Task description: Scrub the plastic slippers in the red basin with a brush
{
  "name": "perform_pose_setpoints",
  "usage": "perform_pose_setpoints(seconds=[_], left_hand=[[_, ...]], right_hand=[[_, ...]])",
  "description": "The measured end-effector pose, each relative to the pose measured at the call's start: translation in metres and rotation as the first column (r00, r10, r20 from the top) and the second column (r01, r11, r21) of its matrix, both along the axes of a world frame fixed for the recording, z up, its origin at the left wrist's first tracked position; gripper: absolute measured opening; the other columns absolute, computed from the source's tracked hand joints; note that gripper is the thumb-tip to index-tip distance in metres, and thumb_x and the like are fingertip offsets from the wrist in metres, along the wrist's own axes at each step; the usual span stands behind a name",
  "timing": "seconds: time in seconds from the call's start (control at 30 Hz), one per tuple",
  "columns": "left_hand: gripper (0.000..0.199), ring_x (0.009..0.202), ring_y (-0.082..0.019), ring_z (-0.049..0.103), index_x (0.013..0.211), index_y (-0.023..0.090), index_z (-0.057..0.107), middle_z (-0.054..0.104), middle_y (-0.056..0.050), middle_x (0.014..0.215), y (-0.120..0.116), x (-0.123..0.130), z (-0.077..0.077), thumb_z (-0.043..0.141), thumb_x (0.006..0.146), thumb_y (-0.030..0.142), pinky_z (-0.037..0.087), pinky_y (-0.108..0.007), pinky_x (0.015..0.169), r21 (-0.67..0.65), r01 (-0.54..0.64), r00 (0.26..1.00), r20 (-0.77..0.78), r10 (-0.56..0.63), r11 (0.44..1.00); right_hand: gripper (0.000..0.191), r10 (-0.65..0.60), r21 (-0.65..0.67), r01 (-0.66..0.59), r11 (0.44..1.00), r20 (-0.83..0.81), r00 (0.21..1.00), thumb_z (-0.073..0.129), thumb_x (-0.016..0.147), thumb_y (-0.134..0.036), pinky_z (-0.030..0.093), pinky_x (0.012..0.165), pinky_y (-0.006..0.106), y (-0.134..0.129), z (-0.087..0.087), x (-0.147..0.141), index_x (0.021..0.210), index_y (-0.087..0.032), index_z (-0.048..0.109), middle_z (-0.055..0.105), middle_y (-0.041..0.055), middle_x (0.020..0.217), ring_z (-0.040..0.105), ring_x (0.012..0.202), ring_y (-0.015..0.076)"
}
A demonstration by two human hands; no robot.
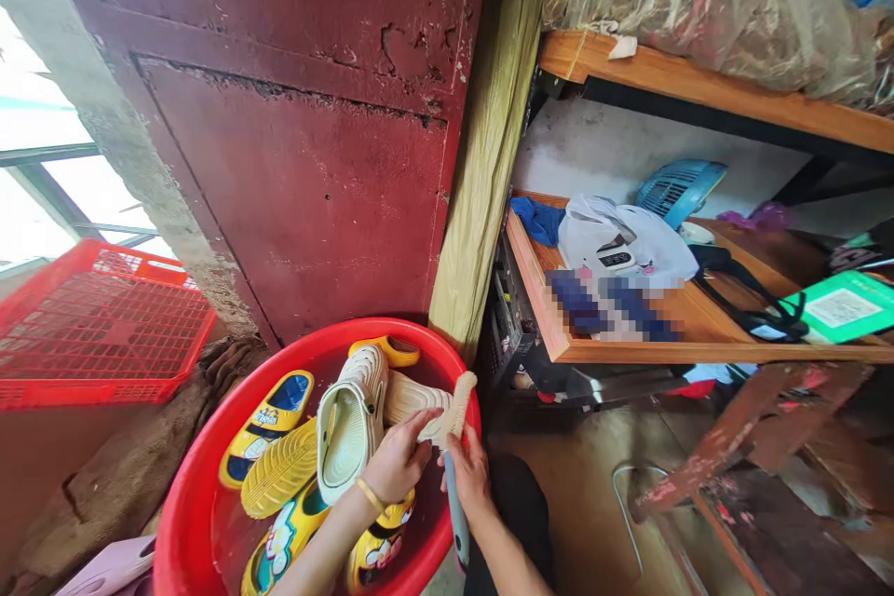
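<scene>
My left hand (399,458), with a yellow bangle at the wrist, is closed at the near end of a beige clog (413,396); its fingertips are partly hidden. My right hand (469,475) grips a scrubbing brush (453,475) by its grey handle, the pale head pointing up beside the clog. Both hands are over a red basin (174,494) holding water. Next to my left hand, a pale green clog (345,442) leans on other footwear. Yellow clogs (266,428) with cartoon decorations lie around it, one with its yellow sole (283,470) up.
A red plastic crate (104,326) stands at the left, with a lilac slipper (112,568) below it. Behind the basin are a dark red door (300,177) and a tall wrapped roll (489,149). A wooden shelf (698,352) and a worn wooden stool (726,447) stand to the right.
</scene>
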State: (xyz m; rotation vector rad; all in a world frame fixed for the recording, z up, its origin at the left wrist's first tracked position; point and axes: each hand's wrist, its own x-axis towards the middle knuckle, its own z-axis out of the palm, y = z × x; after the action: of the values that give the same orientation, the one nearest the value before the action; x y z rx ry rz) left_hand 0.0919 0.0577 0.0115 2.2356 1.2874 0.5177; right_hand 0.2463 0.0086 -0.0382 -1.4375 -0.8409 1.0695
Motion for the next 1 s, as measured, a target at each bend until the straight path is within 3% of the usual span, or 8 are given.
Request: perform_pose_setpoints(seconds=[0.13,0.23,0.37,0.43,0.6,0.73,0.87,1.0], left_hand=[[0.099,0.159,-0.038,0.019,0.164,0.019,0.027,0.023,-0.019,0.172,0.039,0.028,-0.014,0.064,0.073,0.011,0.02,-0.063,0.125,-0.123,-0.066,0.885,-0.465,0.001,0.99],[0.121,0.157,-0.049,0.013,0.165,0.017,0.021,0.015,-0.028,0.171,0.052,0.038,-0.033,0.081,0.06,0.017,0.013,-0.073,0.122,-0.147,-0.108,0.824,-0.566,0.006,0.983],[0.093,0.154,-0.05,0.027,0.164,0.016,0.026,0.027,-0.03,0.168,0.05,0.035,-0.058,0.068,0.083,0.024,0.013,-0.075,0.121,0.019,-0.118,0.815,-0.569,0.108,0.993],[0.09,0.151,-0.052,0.031,0.164,0.018,0.029,0.034,-0.028,0.166,0.05,0.031,-0.064,0.07,0.083,0.027,0.014,-0.075,0.119,0.084,-0.082,0.809,-0.576,0.116,0.993],[0.099,0.152,-0.045,0.034,0.164,0.026,0.028,0.035,-0.024,0.166,0.055,0.011,-0.054,0.077,0.078,0.032,0.017,-0.074,0.12,0.039,-0.064,0.807,-0.586,0.075,0.997],[0.092,0.156,-0.034,0.031,0.166,0.028,0.02,0.034,-0.016,0.168,0.053,-0.03,-0.031,0.065,0.086,0.036,0.018,-0.063,0.125,0.035,-0.053,0.891,-0.449,0.063,0.998],[0.087,0.154,-0.03,0.036,0.163,0.024,0.03,0.037,-0.013,0.168,0.044,-0.078,-0.004,0.063,0.086,0.046,0.029,-0.05,0.125,0.005,-0.013,0.998,-0.053,0.013,1.0],[0.068,0.14,-0.036,0.054,0.133,0.022,0.068,0.071,-0.012,0.138,0.027,-0.11,0.023,0.07,0.077,0.061,0.038,-0.048,0.121,-0.115,-0.227,0.878,0.405,0.254,0.967]], right_hand=[[0.07,-0.026,0.012,0.026,1.0,-0.071,0.997,0.061,0.083,-0.078,0.044,0.035,0.023,-0.001,0.002,0.003,0.122,-0.02,0.064,0.065,-0.002,0.062,0.053,0.038,0.014],[0.066,-0.034,0.019,0.036,0.999,-0.094,0.995,0.061,0.083,-0.079,0.041,0.033,0.021,-0.002,-0.002,0.004,0.115,-0.021,0.064,0.064,-0.0031,0.061,0.051,0.036,0.0121],[0.065,-0.008,0.008,0.009,1.0,-0.122,0.992,0.061,0.082,-0.079,0.04,0.032,0.02,0.0,-0.003,0.005,0.112,-0.021,0.064,0.063,-0.0036,0.06,0.05,0.035,0.011],[0.065,0.007,-0.001,-0.007,1.0,-0.126,0.992,0.061,0.082,-0.079,0.04,0.033,0.02,0.001,-0.002,0.006,0.113,-0.021,0.064,0.064,-0.0034,0.061,0.051,0.036,0.011],[0.07,-0.055,-0.012,0.053,0.999,-0.145,0.988,0.062,0.08,-0.08,0.039,0.033,0.02,0.002,-0.001,0.009,0.118,-0.021,0.063,0.062,-0.0048,0.061,0.051,0.036,0.0115],[0.078,-0.096,-0.016,0.094,0.995,-0.166,0.982,0.063,0.079,-0.08,0.038,0.034,0.021,0.003,-0.001,0.011,0.128,-0.021,0.059,0.063,-0.0046,0.063,0.051,0.037,0.0118],[0.082,0.001,-0.032,-0.005,0.999,-0.124,0.992,0.065,0.079,-0.079,0.039,0.033,0.021,0.001,-0.007,0.006,0.134,-0.019,0.057,0.064,-0.0034,0.064,0.05,0.038,0.0118],[0.077,0.116,0.041,-0.117,0.992,0.015,0.993,0.063,0.084,-0.076,0.045,0.034,0.022,-0.005,-0.015,-0.002,0.137,-0.02,0.058,0.065,-0.0006,0.07,0.063,0.053,0.0179]])
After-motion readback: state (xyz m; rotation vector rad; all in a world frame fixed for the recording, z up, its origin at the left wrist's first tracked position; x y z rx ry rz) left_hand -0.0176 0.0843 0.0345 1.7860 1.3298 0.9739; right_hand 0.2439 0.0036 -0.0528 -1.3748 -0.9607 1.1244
